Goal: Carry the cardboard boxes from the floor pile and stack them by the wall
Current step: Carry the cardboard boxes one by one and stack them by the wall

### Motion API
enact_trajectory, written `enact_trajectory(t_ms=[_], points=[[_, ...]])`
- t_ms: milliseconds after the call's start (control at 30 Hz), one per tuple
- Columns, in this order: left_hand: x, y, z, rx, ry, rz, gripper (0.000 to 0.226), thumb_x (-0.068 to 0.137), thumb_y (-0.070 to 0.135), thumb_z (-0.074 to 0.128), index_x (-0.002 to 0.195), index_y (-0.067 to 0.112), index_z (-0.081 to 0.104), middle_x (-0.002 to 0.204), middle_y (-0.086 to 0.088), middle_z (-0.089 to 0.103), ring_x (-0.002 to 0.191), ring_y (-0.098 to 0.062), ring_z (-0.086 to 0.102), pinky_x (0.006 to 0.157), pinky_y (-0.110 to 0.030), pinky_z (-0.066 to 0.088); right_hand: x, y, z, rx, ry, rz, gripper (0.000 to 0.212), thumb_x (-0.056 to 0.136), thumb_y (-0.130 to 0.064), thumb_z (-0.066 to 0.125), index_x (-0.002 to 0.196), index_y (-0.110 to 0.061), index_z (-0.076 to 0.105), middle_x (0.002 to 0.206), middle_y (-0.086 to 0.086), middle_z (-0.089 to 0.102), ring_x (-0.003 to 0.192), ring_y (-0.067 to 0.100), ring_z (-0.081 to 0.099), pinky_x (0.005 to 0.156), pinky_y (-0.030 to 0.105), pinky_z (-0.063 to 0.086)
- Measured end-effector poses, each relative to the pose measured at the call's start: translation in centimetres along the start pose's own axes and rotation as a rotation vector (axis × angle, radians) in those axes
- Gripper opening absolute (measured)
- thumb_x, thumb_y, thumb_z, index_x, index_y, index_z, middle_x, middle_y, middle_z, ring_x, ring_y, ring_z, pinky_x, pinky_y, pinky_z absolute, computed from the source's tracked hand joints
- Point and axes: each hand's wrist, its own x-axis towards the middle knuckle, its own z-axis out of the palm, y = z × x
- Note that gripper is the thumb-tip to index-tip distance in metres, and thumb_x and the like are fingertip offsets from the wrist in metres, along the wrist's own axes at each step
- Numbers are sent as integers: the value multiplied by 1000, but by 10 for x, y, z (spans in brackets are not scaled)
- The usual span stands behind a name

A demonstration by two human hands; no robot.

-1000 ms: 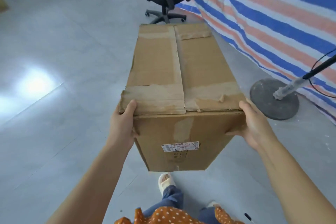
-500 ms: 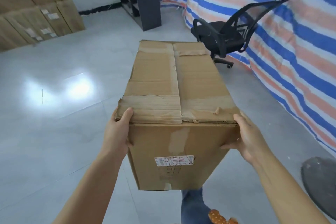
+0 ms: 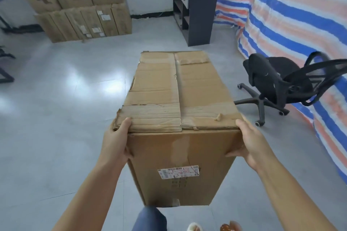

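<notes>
Grey glossy floor tiles point(image 3: 56, 118) spread beneath one long cardboard box point(image 3: 180, 99), carried off the floor, lengthwise away from the person, its taped flaps up and a shipping label point(image 3: 178, 172) on the near end. Two hands hold its near corners: the left hand point(image 3: 117, 142) and the right hand point(image 3: 251, 144) each press a side with the thumb hooked over the end face, arms stretched forward. Ahead, a stack of cardboard boxes point(image 3: 80, 3) stands against the wall beside one dark cabinet point(image 3: 195, 5). One black office chair point(image 3: 281, 82) sits right, near a striped tarp point(image 3: 300, 15).
</notes>
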Motion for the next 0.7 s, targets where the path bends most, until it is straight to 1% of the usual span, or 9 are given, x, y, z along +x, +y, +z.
enact_trajectory(t_ms=[100,167,233,267,333,400,467,533,700], points=[[52,19,13,-32,28,-6,6,91,32,59,86,35,61,80,16,66,75,-12,63,55,-50,54,50,-29,34,-22,-28,-16,35,98,-30,43,130,-39,53,120,-17,57,110,15,52,59,63,55],[93,32,20,-36,38,-2,5,91,32,59,87,34,62,77,15,68,75,-13,64,52,-47,54,84,-47,61,-33,-50,-24,26,98,-29,43,109,-45,61,109,-22,58,103,11,53,57,62,55],[138,50,28,-51,46,-5,5,91,30,59,90,31,64,74,15,69,75,-13,64,47,-43,53,118,-66,94,-40,-58,-37,31,97,-28,44,86,-48,66,100,-25,59,98,10,53,53,57,56],[162,59,32,-52,47,-10,5,91,29,59,92,30,64,79,13,68,77,-15,64,46,-43,53,136,-74,111,-44,-56,-39,32,97,-28,44,83,-48,65,99,-25,58,98,10,53,53,57,56],[210,82,41,-52,42,-18,6,92,29,58,91,30,63,89,10,67,82,-16,62,49,-46,53,173,-93,145,-37,-30,-34,25,98,-28,44,99,-47,60,104,-24,56,98,11,52,55,60,56],[255,110,48,-48,34,-34,7,93,29,57,89,30,63,93,10,65,86,-18,61,54,-53,53,206,-115,179,-37,-5,-18,27,98,-29,44,118,-44,55,110,-22,55,99,13,51,56,61,55],[299,140,52,-52,23,-37,6,93,29,57,92,29,63,97,9,65,90,-19,60,60,-59,52,235,-139,214,-51,-13,-10,22,99,-31,43,107,-42,59,106,-21,55,96,12,51,55,60,56],[342,164,57,-42,35,-30,10,93,29,57,101,29,62,99,8,65,91,-20,60,60,-56,52,264,-159,245,-56,-10,-3,20,99,-30,42,101,-39,60,102,-20,56,93,11,52,55,61,55],[428,210,73,-45,33,-5,5,92,29,58,90,31,62,88,9,66,81,-21,62,46,-41,52,332,-202,307,-46,1,-36,26,98,-29,43,117,-37,59,101,-16,59,95,11,54,57,64,54]])
